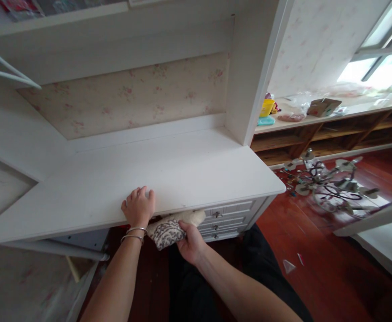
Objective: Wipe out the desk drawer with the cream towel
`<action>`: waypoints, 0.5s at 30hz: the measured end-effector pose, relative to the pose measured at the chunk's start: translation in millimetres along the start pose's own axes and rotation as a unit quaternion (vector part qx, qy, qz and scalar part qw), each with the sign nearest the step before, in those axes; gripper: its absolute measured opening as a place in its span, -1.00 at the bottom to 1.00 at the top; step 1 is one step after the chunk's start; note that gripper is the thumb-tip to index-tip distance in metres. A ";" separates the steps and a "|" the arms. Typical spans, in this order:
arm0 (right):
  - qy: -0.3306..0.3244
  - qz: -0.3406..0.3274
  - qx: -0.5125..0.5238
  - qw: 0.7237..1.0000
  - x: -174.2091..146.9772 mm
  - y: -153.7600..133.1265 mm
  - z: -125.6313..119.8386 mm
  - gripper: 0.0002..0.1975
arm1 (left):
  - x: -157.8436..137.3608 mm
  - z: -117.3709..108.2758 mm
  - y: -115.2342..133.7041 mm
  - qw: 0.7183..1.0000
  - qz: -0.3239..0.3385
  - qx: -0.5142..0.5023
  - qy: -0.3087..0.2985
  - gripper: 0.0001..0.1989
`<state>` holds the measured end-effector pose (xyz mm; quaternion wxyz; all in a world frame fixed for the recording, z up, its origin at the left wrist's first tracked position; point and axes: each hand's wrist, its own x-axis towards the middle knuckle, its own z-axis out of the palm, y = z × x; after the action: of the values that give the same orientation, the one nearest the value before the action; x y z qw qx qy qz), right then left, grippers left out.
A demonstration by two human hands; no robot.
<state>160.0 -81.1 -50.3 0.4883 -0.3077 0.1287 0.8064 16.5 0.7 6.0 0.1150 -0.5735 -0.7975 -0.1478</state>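
Observation:
A white desk [169,174] with a wide bare top spans the middle of the view. Near its front edge my left hand [138,206] rests on the surface, fingers apart and slightly bent, with nothing seen in them. Just below that edge, my right hand [191,243] grips a folded cloth [169,229], cream with a dark scroll pattern. The thumb lies on top of the cloth, and the other fingers are mostly hidden beneath it. Part of the cloth sits against the front of the desk, beside the white drawers [216,221].
Right of the desk, a chandelier [337,183] lies on the red wooden floor [270,241] among loose bits. A low wooden shelf unit [337,129] runs below the window, holding a yellow container [267,108] and bags. White cables [8,74] hang at the upper left.

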 end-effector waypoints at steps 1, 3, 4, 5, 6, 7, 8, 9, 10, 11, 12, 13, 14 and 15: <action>0.015 -0.003 0.001 1.000 7.6 1.6 -5.1 -0.85 | 0.1 -0.5 0.3 1.000 -0.001 0.000 -0.002 -0.55; 0.044 -0.013 0.002 0.999 20.6 -1.3 -20.1 -0.83 | 0.4 -1.8 1.0 1.000 -0.002 0.002 -0.008 -0.55; 0.058 -0.020 0.003 0.998 25.5 -5.9 -29.4 -0.83 | 0.5 -2.6 1.4 1.000 -0.004 0.003 -0.010 -0.55; 0.070 -0.028 0.002 0.997 29.1 -12.4 -39.1 -0.83 | 0.6 -3.5 1.9 1.000 -0.006 0.004 -0.013 -0.55; 0.080 -0.037 0.001 0.996 31.2 -20.7 -49.0 -0.83 | 0.6 -4.3 2.3 1.000 -0.007 0.004 -0.016 -0.56; 0.090 -0.047 -0.001 0.995 31.9 -30.7 -58.8 -0.84 | 0.7 -5.1 2.7 1.000 -0.008 0.003 -0.019 -0.56; 0.099 -0.059 -0.004 0.993 31.1 -42.0 -68.2 -0.85 | 0.8 -5.8 3.0 1.000 -0.008 0.001 -0.023 -0.56; 0.109 -0.073 -0.006 0.991 28.9 -54.6 -77.0 -0.85 | 0.9 -6.4 3.3 1.000 -0.009 -0.001 -0.026 -0.56; 0.120 -0.088 -0.009 0.989 25.4 -68.1 -85.2 -0.86 | 1.0 -6.8 3.4 1.000 -0.010 -0.002 -0.029 -0.56; 0.130 -0.105 -0.011 0.986 21.0 -82.2 -92.7 -0.85 | 1.1 -7.0 3.5 0.999 -0.012 -0.003 -0.031 -0.55; 0.138 -0.123 -0.014 0.983 15.7 -96.8 -99.4 -0.84 | 1.2 -7.1 3.4 0.999 -0.014 -0.005 -0.033 -0.55; 0.146 -0.141 -0.017 0.979 9.7 -111.3 -105.2 -0.83 | 1.1 -7.1 3.4 0.999 -0.014 -0.006 -0.034 -0.54; 0.151 -0.160 -0.020 0.975 3.5 -125.6 -110.2 -0.82 | 1.0 -7.1 3.4 0.999 -0.014 -0.007 -0.033 -0.54; 0.155 -0.180 -0.024 0.971 -3.1 -139.1 -114.2 -0.81 | 0.8 -7.1 3.3 0.999 -0.013 -0.009 -0.032 -0.54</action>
<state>323.9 -73.1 -124.3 0.5925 -0.4583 0.1257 0.6505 19.4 -0.2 13.2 0.0828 -0.5681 -0.8070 -0.1383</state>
